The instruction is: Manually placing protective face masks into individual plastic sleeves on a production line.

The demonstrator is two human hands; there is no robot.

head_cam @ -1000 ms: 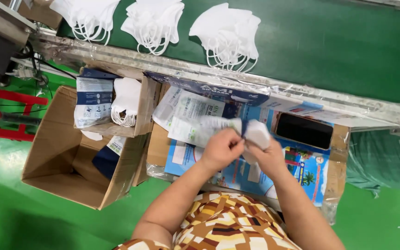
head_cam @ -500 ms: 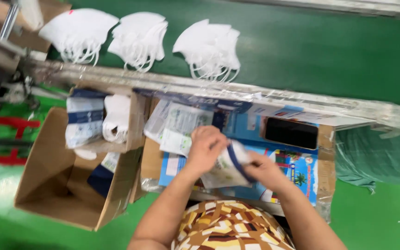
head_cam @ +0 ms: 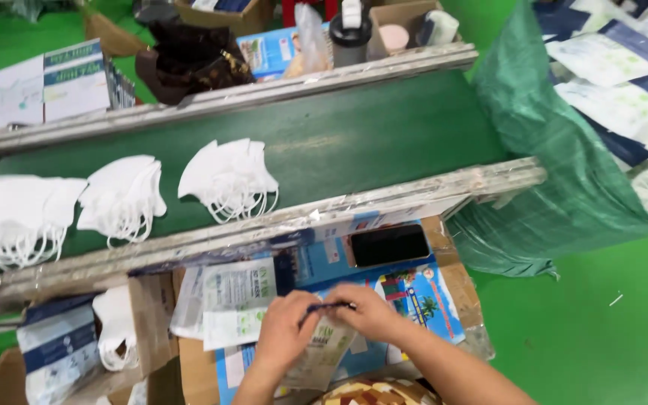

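My left hand (head_cam: 285, 331) and my right hand (head_cam: 370, 311) meet over a flat printed mask pouch (head_cam: 322, 354), each pinching its dark top edge. The pouch lies low over a blue printed board (head_cam: 421, 296) on a cardboard box. More empty pouches (head_cam: 235, 298) are stacked just left of my hands. Three piles of white folded masks (head_cam: 228, 176) rest on the green conveyor belt (head_cam: 384, 131) beyond the metal rail.
A black phone (head_cam: 389, 245) lies on the board above my right hand. A small box with white masks (head_cam: 118, 328) and blue packs (head_cam: 58, 352) stands at the left. A green sack (head_cam: 556, 172) holding filled pouches is at the right. Boxes, a dark bag and cups sit behind the belt.
The view has swung up and to the right, showing the belt's far side and the green sack. My hands have shifted from stuffing the pouch to pinching along its top edge.
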